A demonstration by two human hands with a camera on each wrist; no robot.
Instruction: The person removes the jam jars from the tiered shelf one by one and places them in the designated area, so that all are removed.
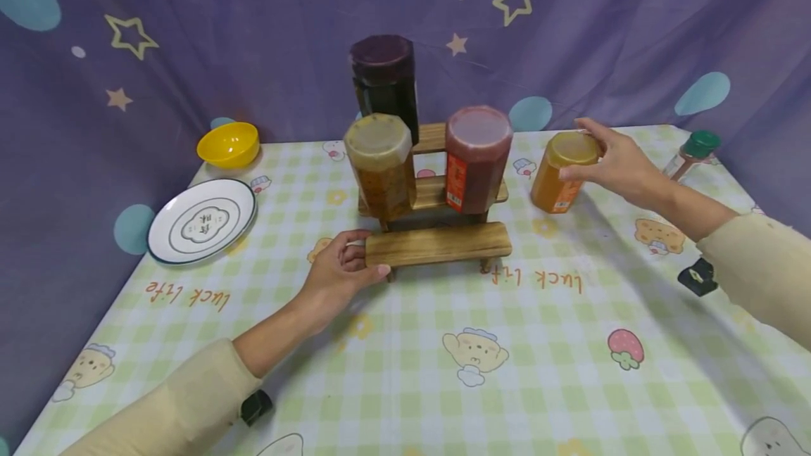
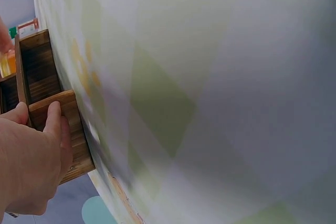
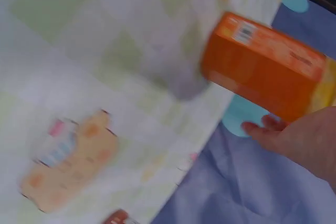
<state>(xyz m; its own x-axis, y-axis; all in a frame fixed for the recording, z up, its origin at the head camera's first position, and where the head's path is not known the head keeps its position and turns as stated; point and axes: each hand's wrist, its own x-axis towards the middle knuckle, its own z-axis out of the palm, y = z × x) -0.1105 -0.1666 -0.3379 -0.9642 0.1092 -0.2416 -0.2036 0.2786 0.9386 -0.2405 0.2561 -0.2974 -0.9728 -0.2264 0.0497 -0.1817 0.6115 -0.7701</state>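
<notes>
A three-step wooden rack (image 1: pixel 437 245) stands mid-table. My left hand (image 1: pixel 332 273) grips the left end of its lowest step, thumb in front and fingers behind; the left wrist view shows this hand (image 2: pixel 37 150) on the wood. To the right of the rack, my right hand (image 1: pixel 624 160) holds an orange jar (image 1: pixel 557 185) by its yellow lid, between thumb and fingers. The jar (image 3: pixel 262 66) leans slightly, its base close over the cloth. On the rack are a dark jar (image 1: pixel 386 90) at the top, and an amber jar (image 1: pixel 383 174) and a red jar (image 1: pixel 478 160) on the middle step.
A green-capped shaker bottle (image 1: pixel 697 148) stands at the far right, partly behind the right hand. On the left are a yellow bowl (image 1: pixel 230 146) and a white plate (image 1: pixel 184 239). A purple curtain (image 1: pixel 304 41) hangs behind the checked tablecloth (image 1: pixel 405 371).
</notes>
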